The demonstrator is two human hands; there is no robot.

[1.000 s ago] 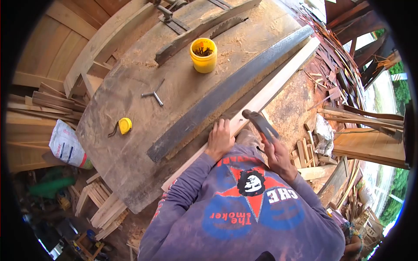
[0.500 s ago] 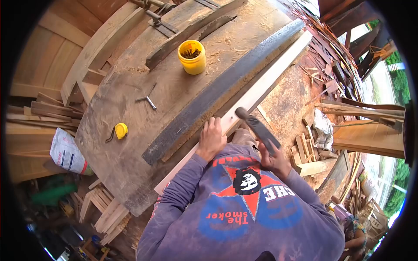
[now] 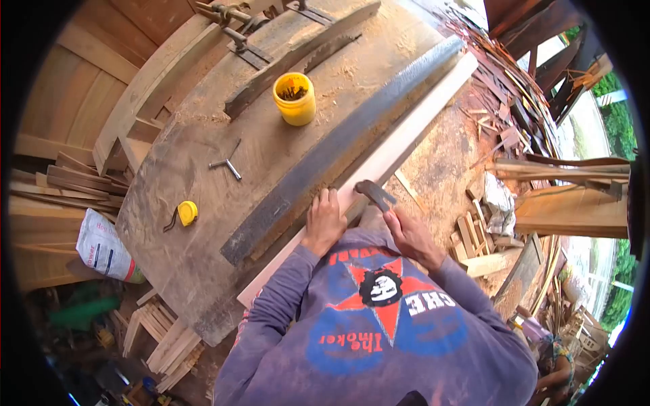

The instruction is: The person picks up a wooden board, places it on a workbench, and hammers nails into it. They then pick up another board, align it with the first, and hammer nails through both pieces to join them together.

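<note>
My left hand (image 3: 326,220) is closed over a long pale wooden strip (image 3: 406,139), holding it along the workbench edge. In my right hand (image 3: 413,237) is a hammer (image 3: 374,193), its dark head down at the strip's face, just right of my left fingers. The hammer head covers the spot where a small dark nail showed, so the nail is hidden. Beside the strip lies a long dark-grey board (image 3: 352,145) with a rough brown edge.
On the workbench (image 3: 183,254) stand a yellow tub (image 3: 296,108) of nails and a yellow tape measure (image 3: 187,213). A metal tool (image 3: 230,167) lies between them. Clamps (image 3: 240,40) sit at the back. Wood offcuts (image 3: 474,233) litter the right side. Another person (image 3: 556,365) is at lower right.
The hammer has swung down and left, from raised above the strip onto the nail's spot. My left hand stays on the strip; the view has shifted slightly.
</note>
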